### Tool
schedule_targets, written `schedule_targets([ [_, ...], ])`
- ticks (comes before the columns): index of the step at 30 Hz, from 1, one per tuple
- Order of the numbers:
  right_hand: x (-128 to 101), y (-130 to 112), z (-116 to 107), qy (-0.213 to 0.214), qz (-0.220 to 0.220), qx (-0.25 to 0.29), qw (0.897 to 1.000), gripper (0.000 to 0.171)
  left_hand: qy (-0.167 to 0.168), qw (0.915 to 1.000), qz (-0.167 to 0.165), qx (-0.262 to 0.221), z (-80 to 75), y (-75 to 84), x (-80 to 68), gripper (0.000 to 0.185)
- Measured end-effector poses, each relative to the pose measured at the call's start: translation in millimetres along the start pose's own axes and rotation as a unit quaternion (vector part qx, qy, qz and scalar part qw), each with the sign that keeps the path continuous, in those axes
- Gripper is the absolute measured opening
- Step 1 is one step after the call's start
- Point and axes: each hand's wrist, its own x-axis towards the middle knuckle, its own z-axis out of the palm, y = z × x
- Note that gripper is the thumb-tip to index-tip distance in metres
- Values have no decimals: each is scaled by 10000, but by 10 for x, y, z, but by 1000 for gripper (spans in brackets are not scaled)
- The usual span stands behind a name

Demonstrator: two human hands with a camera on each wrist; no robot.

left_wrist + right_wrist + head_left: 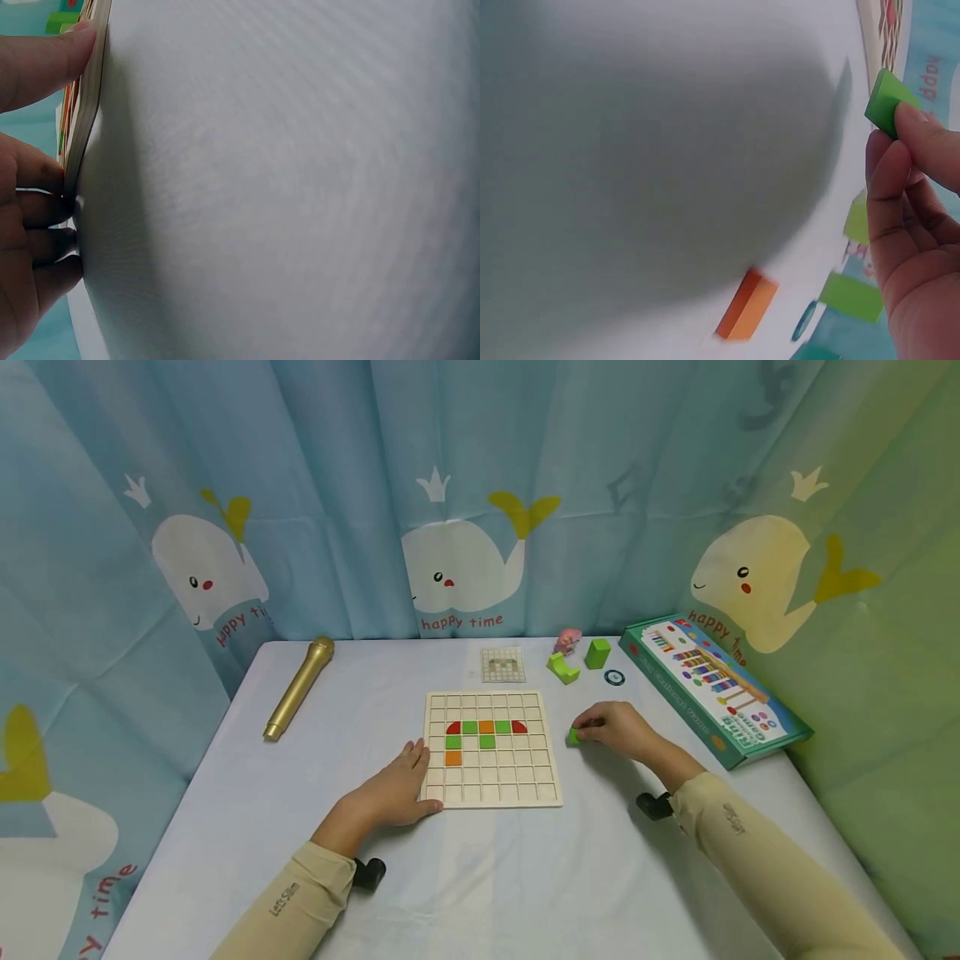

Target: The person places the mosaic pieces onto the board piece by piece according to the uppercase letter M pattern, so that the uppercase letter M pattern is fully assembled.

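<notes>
My right hand (pixel 618 729) pinches a small green tile (pixel 889 101) between thumb and fingertips, just right of the wooden grid board (pixel 513 783). Several coloured pieces sit in the board's upper cells: red rounded ones at both ends of a row, with green and an orange tile (pixel 453 758) among the rest. Along the board's left edge lies my left hand (pixel 390 789), fingers extended and thumb at the near left corner. In the left wrist view, the thumb and fingertips touch the board's side. An orange block (pixel 747 305) stands below the right hand in the right wrist view.
Behind the board lies a pattern card (pixel 503 665). To its right are a green curved block (pixel 562 669), a green block (pixel 597 653), a pink figurine (pixel 567 641) and a round dark disc (pixel 614 677). A game box (pixel 712 689) borders the right; a gold microphone (pixel 298 690) lies left.
</notes>
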Motion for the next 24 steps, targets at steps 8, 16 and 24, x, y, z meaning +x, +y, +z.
schedule_targets([
  [8,120,-152,91,-211,-29,118,9997,11,10,10000,-7,10,1,0,3,95],
  [16,199,-253,179,-303,-65,224,9993,12,25,10000,22,-11,-2,-4,4,96],
  [24,285,-348,296,-379,-234,341,9984,11,6,10000,5,31,7,-16,7,96],
])
